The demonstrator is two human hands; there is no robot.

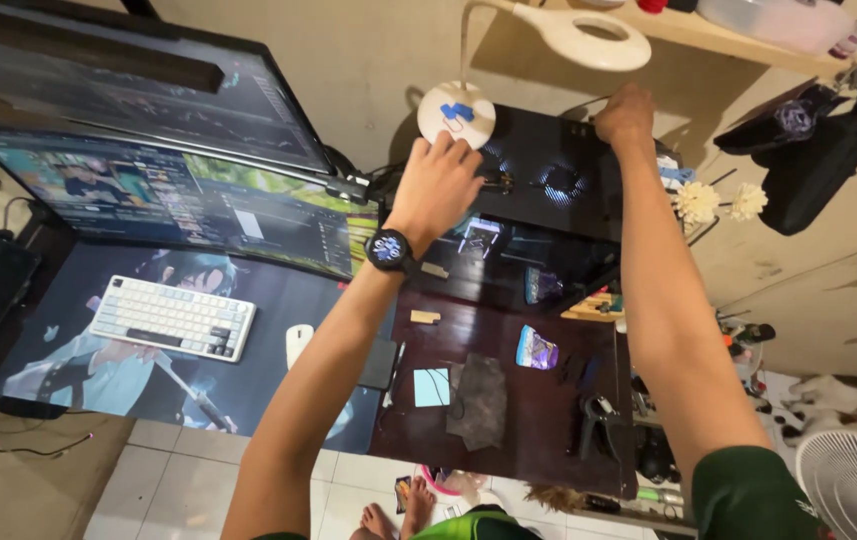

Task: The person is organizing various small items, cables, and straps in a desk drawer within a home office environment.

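- Left hand [435, 182] is reaching up to centre frame, fingers spread flat, fingertips touching the round white lamp base [456, 112] on the near edge of the black computer case [548, 175]. Resting on it, not gripping it.
- Right hand [625, 112] is reaching to the upper centre-right and closing over the case's far top edge. It looks like it's grasping the case, but the fingers are hidden behind the edge, so I can't tell for sure.
- The case is sitting upright at the back of the dark desk [538, 420], right of the curved monitor [168, 195], its glass side panel facing down-frame.
- The white ring lamp head [588, 38] is hanging above at the top of the frame, apart from both hands.
- Step in hand, my read: both hands are getting placed on the top of the case, one at the lamp base, one at the far edge.
- Next move would call for a proper wrap of the left fingers around the lamp base, since a flat palm isn't holding anything; the right hand is bracing the case.
- Watch [388, 249] on the left wrist. Keyboard [173, 318] and mouse [298, 342] at lower left, well apart from the hands.
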